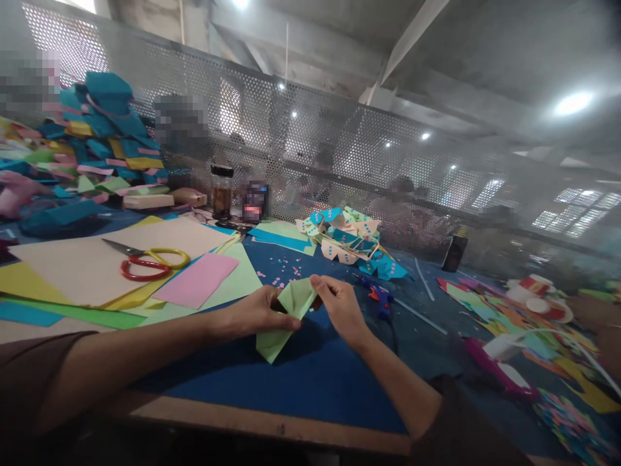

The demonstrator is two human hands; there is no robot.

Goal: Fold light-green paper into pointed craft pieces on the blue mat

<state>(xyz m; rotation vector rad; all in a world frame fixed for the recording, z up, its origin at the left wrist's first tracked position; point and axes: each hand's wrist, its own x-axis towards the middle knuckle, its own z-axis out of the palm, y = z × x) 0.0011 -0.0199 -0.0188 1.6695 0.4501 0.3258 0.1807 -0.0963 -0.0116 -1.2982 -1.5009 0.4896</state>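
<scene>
Position the view on the folded paper [298, 298], held over the desk [310, 388]: left hand [259, 312] fingers closed on its nine o'clock side, right hand [342, 310] fingers pinching its one o'clock corner. Scissors [154, 266] lie at ten o'clock, glue gun [382, 299] at three.

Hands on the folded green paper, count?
2: the left hand holds the green paper with its thumb across the front; the right hand pinches its upper right edge. Some fingers are hidden, but both hands show.
</scene>
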